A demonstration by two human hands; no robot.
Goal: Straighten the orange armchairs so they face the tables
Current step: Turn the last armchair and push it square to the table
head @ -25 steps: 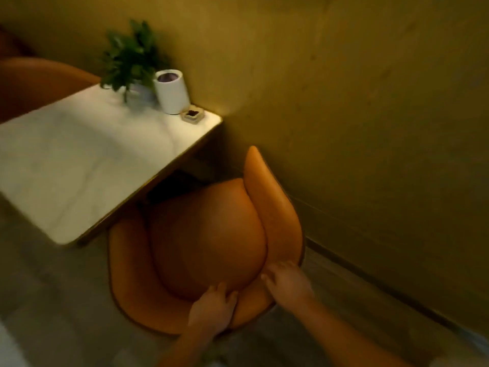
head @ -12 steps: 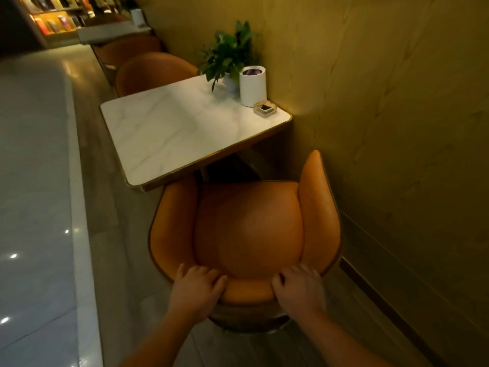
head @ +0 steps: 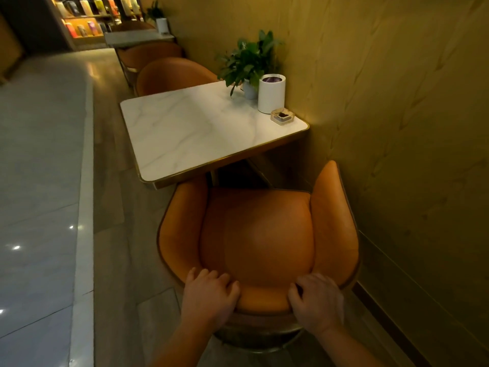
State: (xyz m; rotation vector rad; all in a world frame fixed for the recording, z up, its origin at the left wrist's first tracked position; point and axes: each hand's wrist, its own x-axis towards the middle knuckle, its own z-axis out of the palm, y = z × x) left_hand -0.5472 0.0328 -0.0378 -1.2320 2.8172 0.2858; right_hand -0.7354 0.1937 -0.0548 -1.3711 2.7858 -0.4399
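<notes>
An orange armchair (head: 254,242) stands right in front of me, its open side turned toward a white marble table (head: 195,131) with a gold edge. My left hand (head: 209,295) grips the top of the backrest at its left, fingers curled over the rim. My right hand (head: 316,298) grips the same rim at its right. The chair's right arm sits close to the wall. A second orange armchair (head: 172,75) stands on the table's far side, and a third (head: 148,53) behind it at another table (head: 137,38).
On the marble table near the wall stand a potted plant (head: 248,62), a white cylinder (head: 271,94) and a small ashtray (head: 283,116). A yellow-green wall (head: 397,128) runs along the right. Glossy floor (head: 39,181) lies open to the left. Lit shelves (head: 84,19) stand far back.
The chair has swung round from an angled position to face the table squarely. Both hands stayed on the backrest rim and spread apart. My view has lifted and widened down the row.
</notes>
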